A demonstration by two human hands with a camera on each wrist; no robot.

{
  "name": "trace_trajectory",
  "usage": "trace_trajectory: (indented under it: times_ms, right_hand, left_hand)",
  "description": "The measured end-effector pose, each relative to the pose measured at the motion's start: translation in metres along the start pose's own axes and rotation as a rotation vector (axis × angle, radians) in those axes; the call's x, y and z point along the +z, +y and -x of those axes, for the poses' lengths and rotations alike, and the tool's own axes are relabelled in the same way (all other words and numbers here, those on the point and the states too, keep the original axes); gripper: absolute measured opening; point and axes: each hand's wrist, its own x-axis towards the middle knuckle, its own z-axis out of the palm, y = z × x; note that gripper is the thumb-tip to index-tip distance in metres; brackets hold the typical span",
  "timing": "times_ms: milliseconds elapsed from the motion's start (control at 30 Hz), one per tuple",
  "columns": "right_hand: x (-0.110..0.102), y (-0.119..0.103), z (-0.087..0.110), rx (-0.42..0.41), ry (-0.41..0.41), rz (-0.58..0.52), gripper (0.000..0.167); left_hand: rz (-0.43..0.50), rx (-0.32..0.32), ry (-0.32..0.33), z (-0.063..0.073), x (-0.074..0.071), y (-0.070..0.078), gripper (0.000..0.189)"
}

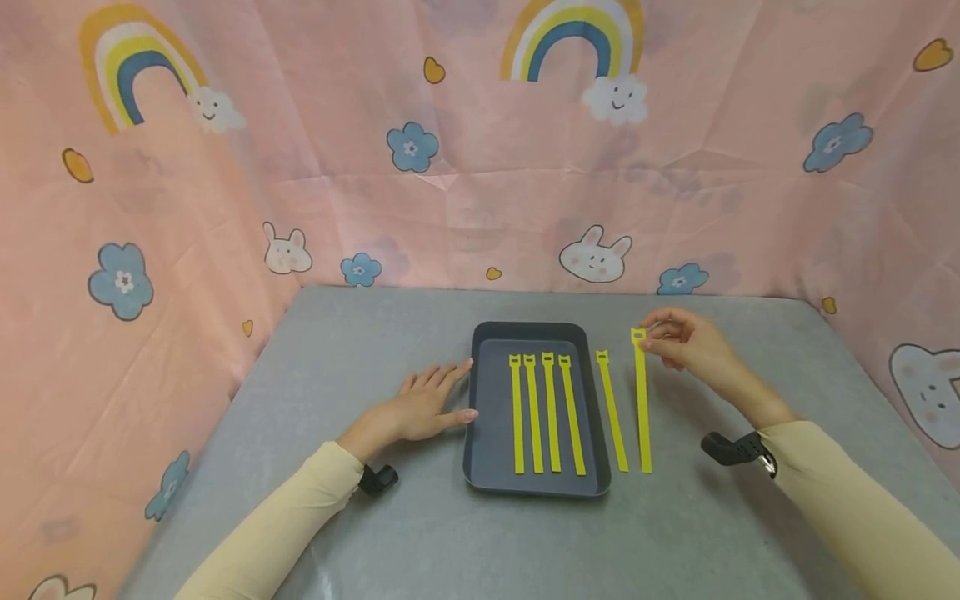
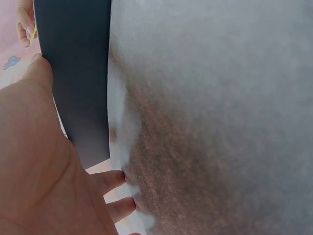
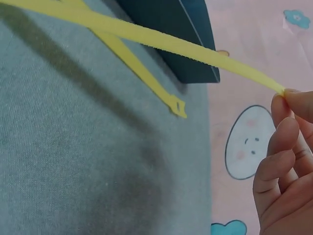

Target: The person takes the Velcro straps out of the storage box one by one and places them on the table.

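A dark grey rectangular tray [image 1: 491, 446] lies on the table with several yellow hook-and-loop cable ties [image 1: 551, 417] side by side in it. My left hand [image 1: 416, 410] rests at its left side, fingers spread and straight; in the left wrist view the thumb lies along the tray wall [image 2: 78, 73]. My right hand [image 1: 693, 350] pinches the slotted head end of another yellow cable tie [image 1: 642, 408] between thumb and index finger. In the right wrist view this cable tie [image 3: 176, 45] stretches above the table. One more cable tie [image 1: 612, 412] lies just outside the tray's right edge.
The grey table [image 1: 375, 533] ends at a pink cloth [image 1: 480, 217] printed with rainbows, rabbits and flowers, which hangs behind it and at both sides. Each wrist wears a black strap; the right one [image 1: 738, 450] sits by the cream sleeve [image 1: 840, 492].
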Motion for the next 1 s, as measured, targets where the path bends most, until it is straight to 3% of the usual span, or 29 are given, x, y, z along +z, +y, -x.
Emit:
trace_trajectory:
  times_ms: [433, 1000]
  right_hand:
    - [0.004, 0.009, -0.010, -0.015, -0.017, 0.018, 0.040]
    - [0.013, 0.022, -0.022, 0.001, -0.014, 0.134, 0.028]
  left_hand:
    - [-0.007, -0.003, 0.003, -0.001, 0.001, -0.001, 0.085]
    - [-0.013, -0.002, 0.005, -0.001, 0.002, -0.001, 0.086]
